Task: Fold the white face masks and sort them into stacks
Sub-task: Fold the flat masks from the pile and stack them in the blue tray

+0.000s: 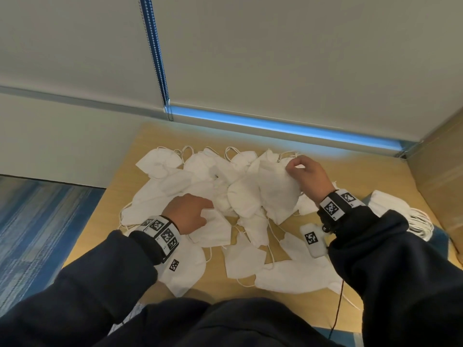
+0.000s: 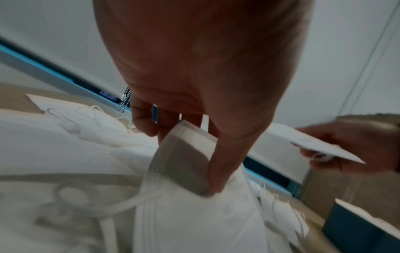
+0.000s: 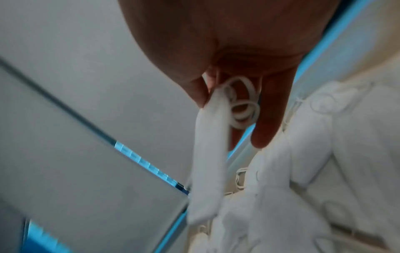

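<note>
Several loose white face masks (image 1: 200, 176) lie in a heap on the wooden table (image 1: 370, 179). My right hand (image 1: 304, 176) pinches one folded mask (image 1: 276, 194) by its top edge and holds it lifted above the heap; in the right wrist view that mask (image 3: 208, 154) hangs from the fingers with its ear loops (image 3: 242, 106) bunched under the palm. My left hand (image 1: 190, 212) grips the edge of another mask (image 1: 213, 229) at the near left of the heap; in the left wrist view the fingers curl round its stitched edge (image 2: 173, 159).
A stack of folded masks (image 1: 400, 211) sits at the right on a blue surface. A cardboard box (image 1: 441, 176) stands at the far right. A window blind with a bead chain (image 1: 155, 56) runs behind the table. Blue carpet (image 1: 37, 221) lies left.
</note>
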`<state>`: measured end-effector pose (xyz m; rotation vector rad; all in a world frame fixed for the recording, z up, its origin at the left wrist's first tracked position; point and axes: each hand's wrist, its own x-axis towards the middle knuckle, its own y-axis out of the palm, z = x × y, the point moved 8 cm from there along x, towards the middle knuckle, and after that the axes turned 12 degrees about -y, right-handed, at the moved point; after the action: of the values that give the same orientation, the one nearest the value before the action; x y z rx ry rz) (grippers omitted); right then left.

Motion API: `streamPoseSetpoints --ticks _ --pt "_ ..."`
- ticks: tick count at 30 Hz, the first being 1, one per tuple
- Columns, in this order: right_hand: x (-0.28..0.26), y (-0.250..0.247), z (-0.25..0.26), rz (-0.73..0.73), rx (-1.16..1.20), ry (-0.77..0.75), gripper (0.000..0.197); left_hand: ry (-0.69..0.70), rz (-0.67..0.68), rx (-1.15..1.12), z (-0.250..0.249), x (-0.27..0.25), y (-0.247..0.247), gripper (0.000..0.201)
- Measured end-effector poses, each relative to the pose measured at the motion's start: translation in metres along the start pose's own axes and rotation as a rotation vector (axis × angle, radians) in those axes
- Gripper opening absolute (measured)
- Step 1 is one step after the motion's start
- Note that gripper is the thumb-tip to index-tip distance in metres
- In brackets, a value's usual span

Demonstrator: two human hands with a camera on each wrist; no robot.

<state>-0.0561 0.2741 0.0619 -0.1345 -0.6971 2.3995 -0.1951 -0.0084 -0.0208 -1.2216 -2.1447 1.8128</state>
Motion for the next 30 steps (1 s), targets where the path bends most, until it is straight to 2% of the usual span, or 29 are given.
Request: streamPoseSetpoints --ticks 2,4,5,8,10,12,15,17,19,21,24,26,28,30 --pt "-0.010 -0.001 -0.009 -0.135 0.246 0.143 0.013 0.003 0.025 -0.040 0.000 0.000 -0.006 0.043" --pt "-0.026 0.009 -0.020 -0.142 0.450 0.302 0.004 0.040 -0.015 -0.186 -0.002 -0.002 -0.028 0.025" --pt "-0.034 0.017 -0.023 -0.105 0.573 0.380 0.008 0.062 -0.052 -0.271 -0.003 -0.004 -0.042 0.021" --pt "-0.054 0.040 -0.022 0.040 0.851 0.500 0.027 0.058 -0.137 -0.484 0.000 -0.013 -0.082 0.043" --pt "-0.062 0.046 -0.022 0.086 0.851 0.498 0.031 0.029 -0.140 -0.581 0.003 -0.017 -0.097 0.038" --pt "-0.066 0.047 -0.026 0.054 0.791 0.480 0.030 0.021 -0.129 -0.684 0.001 -0.022 -0.108 0.021" --pt "-0.070 0.049 -0.029 -0.002 0.788 0.463 0.024 0.100 -0.062 -0.863 -0.025 -0.037 -0.119 0.009" --pt "-0.070 0.054 -0.023 0.001 0.815 0.433 0.023 0.174 0.022 -0.954 -0.050 -0.043 -0.117 0.009" --pt "-0.067 0.057 -0.013 0.004 0.775 0.367 0.027 0.198 0.065 -0.951 -0.072 -0.038 -0.104 0.011" --pt "-0.064 0.061 0.001 0.015 0.715 0.269 0.035 0.164 0.099 -0.980 -0.085 -0.025 -0.084 0.016" --pt "-0.063 0.068 0.016 0.042 0.665 0.180 0.038 0.076 0.156 -1.195 -0.089 -0.007 -0.061 0.017" --pt "-0.068 0.070 0.016 0.050 0.693 0.233 0.033 0.049 0.114 -1.257 -0.082 0.001 -0.056 0.017" --pt "-0.076 0.073 0.010 0.102 0.757 0.329 0.020 0.021 0.049 -1.281 -0.071 0.006 -0.054 0.021" --pt "-0.084 0.074 0.005 0.131 0.814 0.405 0.031 -0.010 -0.005 -1.281 -0.060 0.010 -0.053 0.025"
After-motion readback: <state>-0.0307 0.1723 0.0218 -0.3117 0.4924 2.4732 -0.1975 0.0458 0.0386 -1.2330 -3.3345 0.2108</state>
